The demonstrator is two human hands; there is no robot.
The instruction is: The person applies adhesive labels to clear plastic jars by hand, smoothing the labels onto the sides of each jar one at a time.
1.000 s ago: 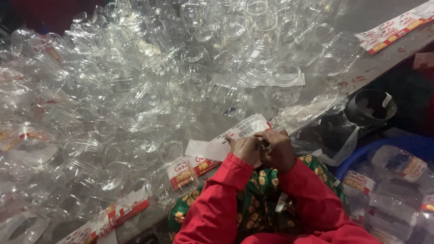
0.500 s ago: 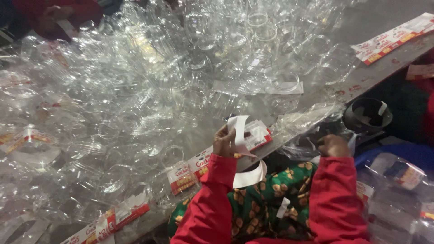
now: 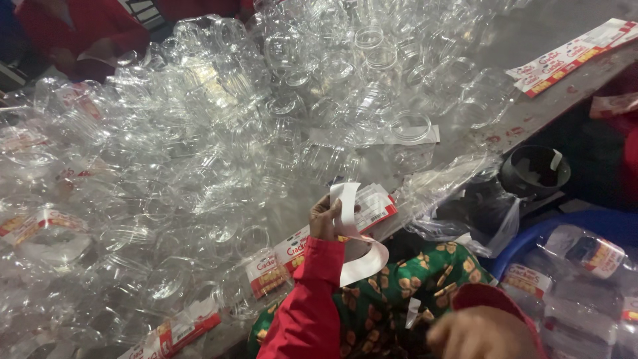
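A person in a red long-sleeved top sits at the near edge of a grey table (image 3: 531, 46), looking down at their own two hands. The left hand (image 3: 325, 218) is raised at that near edge, fingers curled and pinched shut on the top end of a white backing strip (image 3: 355, 249). The strip rises just above the fingers, then falls in a loose curl toward the lap, ending over a green and orange patterned cloth (image 3: 425, 279). Its long axis runs roughly up and down, away from the table and toward the body.

The right hand (image 3: 482, 336) is low at the bottom edge of the view, blurred and well apart from the strip. Whether it is open or closed, or holds anything, cannot be told. The left hand is plainly the nearer to the strip, which hangs up and to the left of the right hand.

Just beyond the left hand, a stack of red and white labels (image 3: 375, 207) lies on the near edge of the table. A large heap of clear plastic jars (image 3: 219, 139) covers most of the tabletop. More label sheets (image 3: 571, 56) lie at the far right corner. A black funnel (image 3: 535, 171) sits off the table's right side, above a blue tub (image 3: 598, 226) holding labelled jars. Another person's red sleeve (image 3: 86, 33) shows at the far left corner.
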